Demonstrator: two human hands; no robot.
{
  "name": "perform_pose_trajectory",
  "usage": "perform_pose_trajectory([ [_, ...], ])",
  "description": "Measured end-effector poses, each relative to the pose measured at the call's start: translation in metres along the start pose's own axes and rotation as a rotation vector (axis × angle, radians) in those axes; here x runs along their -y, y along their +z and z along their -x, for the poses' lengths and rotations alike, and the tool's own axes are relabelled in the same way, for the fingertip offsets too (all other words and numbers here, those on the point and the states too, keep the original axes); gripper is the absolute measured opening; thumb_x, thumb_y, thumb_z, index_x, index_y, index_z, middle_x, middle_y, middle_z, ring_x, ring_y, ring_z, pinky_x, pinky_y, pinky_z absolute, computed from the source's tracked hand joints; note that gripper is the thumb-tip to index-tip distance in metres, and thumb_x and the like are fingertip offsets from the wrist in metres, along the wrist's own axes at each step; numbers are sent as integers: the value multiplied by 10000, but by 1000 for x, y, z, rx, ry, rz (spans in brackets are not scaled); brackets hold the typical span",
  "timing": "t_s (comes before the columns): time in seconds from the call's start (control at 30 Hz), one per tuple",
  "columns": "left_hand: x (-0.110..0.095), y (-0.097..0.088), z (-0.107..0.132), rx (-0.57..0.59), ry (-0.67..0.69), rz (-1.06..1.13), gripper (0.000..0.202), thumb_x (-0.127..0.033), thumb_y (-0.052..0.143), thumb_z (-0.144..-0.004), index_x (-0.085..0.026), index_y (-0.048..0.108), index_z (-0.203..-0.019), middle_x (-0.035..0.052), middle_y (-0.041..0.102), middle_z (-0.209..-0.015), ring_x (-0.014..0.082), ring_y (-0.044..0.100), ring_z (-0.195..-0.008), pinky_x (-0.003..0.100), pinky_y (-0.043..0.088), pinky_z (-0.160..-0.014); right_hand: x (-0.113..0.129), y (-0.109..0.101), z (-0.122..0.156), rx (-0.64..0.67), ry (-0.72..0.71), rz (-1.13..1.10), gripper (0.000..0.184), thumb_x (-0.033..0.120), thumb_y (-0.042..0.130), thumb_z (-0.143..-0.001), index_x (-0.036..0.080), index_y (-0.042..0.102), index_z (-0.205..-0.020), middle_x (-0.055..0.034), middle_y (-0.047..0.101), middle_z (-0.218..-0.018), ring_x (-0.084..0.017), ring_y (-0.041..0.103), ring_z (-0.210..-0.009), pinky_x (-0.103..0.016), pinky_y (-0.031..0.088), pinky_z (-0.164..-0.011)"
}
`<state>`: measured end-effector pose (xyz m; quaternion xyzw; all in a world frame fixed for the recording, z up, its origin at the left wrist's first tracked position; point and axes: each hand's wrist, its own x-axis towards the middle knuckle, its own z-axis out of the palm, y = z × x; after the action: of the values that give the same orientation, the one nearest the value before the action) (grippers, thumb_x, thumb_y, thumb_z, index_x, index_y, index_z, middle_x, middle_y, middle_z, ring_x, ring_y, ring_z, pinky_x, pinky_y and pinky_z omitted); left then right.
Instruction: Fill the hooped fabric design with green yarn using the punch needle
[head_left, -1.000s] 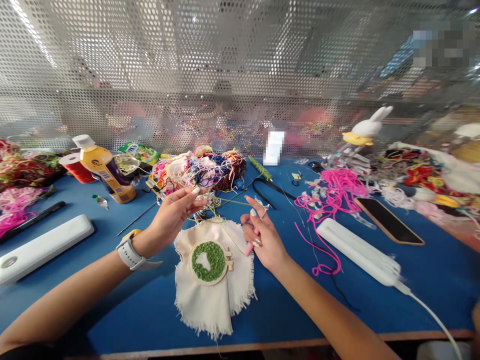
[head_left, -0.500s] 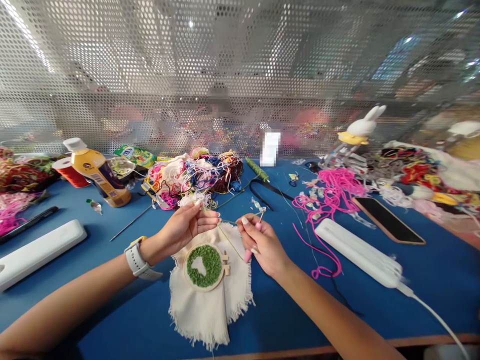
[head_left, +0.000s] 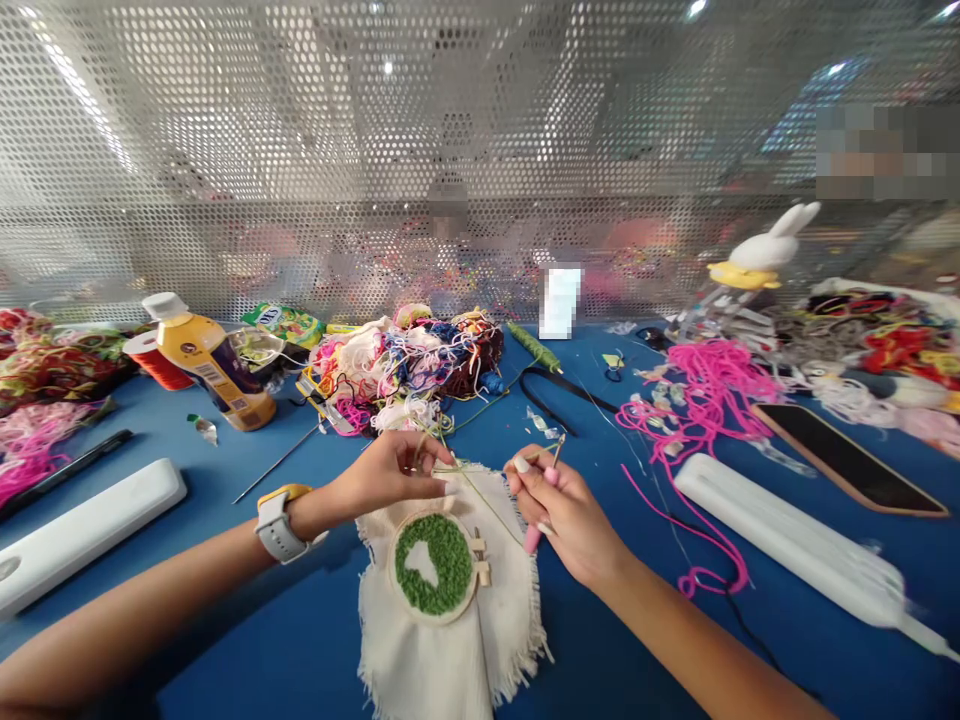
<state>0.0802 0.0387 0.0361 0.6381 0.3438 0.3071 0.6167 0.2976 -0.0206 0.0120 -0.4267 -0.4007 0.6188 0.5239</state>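
Observation:
My right hand (head_left: 574, 520) is closed around a punch needle with a pink handle (head_left: 533, 540); its metal tip points up above my fingers. Light green yarn (head_left: 491, 508) runs from the handle's lower end across to my left hand (head_left: 394, 470), whose fingers are bent around the strand. Below both hands lies cream fabric (head_left: 420, 665) with frayed edges, stretched in a small wooden hoop (head_left: 393, 580). Green loops (head_left: 450, 575) fill most of the hoop around a bare cream shape. Neither hand touches the hoop.
Behind my hands sits a tangled yarn heap (head_left: 405, 365) beside a green yarn roll (head_left: 534, 347). To the left stand a drink bottle (head_left: 214, 365) and a white bar-shaped device (head_left: 97, 530). Pink yarn (head_left: 705, 385), another white device (head_left: 795, 540) and a phone (head_left: 847, 455) lie right.
My left hand has turned from palm up with fingers extended to fingers bent around the yarn. The right hand keeps the punch needle. The whole view has shifted slightly.

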Motion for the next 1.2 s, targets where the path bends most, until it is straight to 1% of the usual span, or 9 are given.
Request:
perform_pose_trajectory([
  [0.13,-1,-6,-2,38,153,-277,73,-249,716,-730,-211,756,-778,29,553,-667,133,471,-648,205,392,-540,1,-1,2,-18,-14,34,281,453,622,-803,200,528,-726,82,317,-514,-38,162,-380,-155,352,-247],
  [0.27,-3,-15,-2,0,338,-490,137,-294,630,-818,-239,750,-856,54,568,-779,170,513,-771,262,442,-665,0,-2,1,-46,-33,54,281,462,633,-790,206,533,-731,77,329,-529,-41,170,-388,-154,348,-250],
  [0.37,-1,-19,0,-70,395,-559,143,-272,610,-833,-239,742,-875,58,577,-810,177,519,-815,281,446,-720,-2,-1,2,-46,-24,80,293,464,613,-806,202,525,-711,94,254,-470,-44,160,-380,-146,337,-259],
  [0.43,1,-21,0,-67,424,-604,141,-254,610,-828,-233,742,-873,57,566,-825,174,524,-812,286,447,-728,-1,1,4,-48,-28,91,302,467,600,-816,199,520,-700,98,231,-450,-43,161,-376,-145,333,-266],
  [0.53,4,-22,1,-60,453,-619,130,-236,618,-806,-226,743,-840,52,544,-827,164,531,-767,284,453,-692,1,3,7,-79,-69,114,301,465,598,-819,199,522,-700,93,254,-453,-45,184,-377,-145,325,-269],
  [0.7,7,-20,2,-122,477,-646,90,-171,648,-746,-200,730,-770,38,515,-818,149,538,-734,262,460,-643,2,4,10,-108,-109,115,272,448,622,-803,202,531,-731,61,397,-578,-29,214,-383,-143,303,-264],
  [0.9,9,-15,4,-208,555,-716,79,-127,637,-709,-183,689,-732,21,487,-801,124,523,-679,237,459,-582,1,10,21,-65,-157,142,286,439,599,-825,199,511,-697,73,336,-539,-30,225,-377,-144,311,-296],
  [1.07,9,-19,2,-241,521,-792,72,-124,609,-715,-160,661,-750,14,477,-821,118,522,-705,243,480,-602,5,14,30,4,-166,158,270,407,557,-867,192,506,-713,72,341,-550,-27,237,-398,-136,303,-338],
  [1.2,9,-24,1,-257,513,-789,66,-141,619,-717,-151,662,-766,20,468,-855,110,518,-713,239,523,-609,7,15,32,12,-198,141,274,391,559,-870,186,491,-701,74,340,-557,-21,238,-397,-133,299,-340],
])
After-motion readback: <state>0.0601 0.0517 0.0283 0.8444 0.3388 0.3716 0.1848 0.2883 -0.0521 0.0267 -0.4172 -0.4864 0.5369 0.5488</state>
